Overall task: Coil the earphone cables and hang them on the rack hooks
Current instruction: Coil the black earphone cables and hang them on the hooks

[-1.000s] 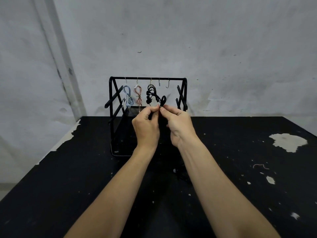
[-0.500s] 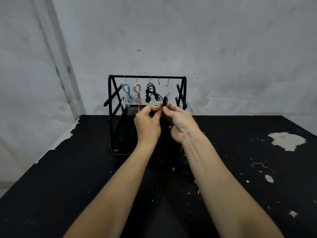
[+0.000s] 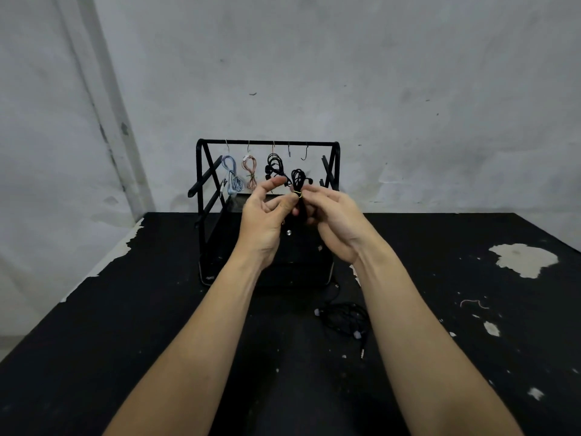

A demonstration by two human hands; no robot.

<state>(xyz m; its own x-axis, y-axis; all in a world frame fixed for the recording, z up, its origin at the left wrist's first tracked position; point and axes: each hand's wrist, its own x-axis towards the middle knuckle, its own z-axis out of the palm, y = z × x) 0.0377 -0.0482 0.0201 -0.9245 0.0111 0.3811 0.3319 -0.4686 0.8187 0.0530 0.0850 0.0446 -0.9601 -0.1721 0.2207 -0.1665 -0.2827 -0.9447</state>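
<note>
- Pinching a black earphone coil [image 3: 298, 184] between them, both hands are raised in front of the rack [image 3: 267, 143], above the black table [image 3: 94, 341].
- The left hand [image 3: 267, 221] has thumb and curled fingers at the coil's waist, where a thin yellowish tie [image 3: 297, 193] wraps it; its index finger [image 3: 276, 183] sticks up free.
- The right hand [image 3: 336, 221] grips the same bundle from the other side, fingers curled round the lower part.
- The coil's loop stands up above the fingers, just below the rack's top bar and near two bare hooks [image 3: 304, 154].
- Three coils already hang from hooks on that bar: a blue one [image 3: 232, 177] at the left, a pink one [image 3: 251, 173] next, then a black one [image 3: 274, 166].
- Another black earphone cable [image 3: 342, 319] lies loose on the table, beside the right forearm and in front of the rack.
- Pale patches [image 3: 522, 259] of worn paint show on the table's right side.
</note>
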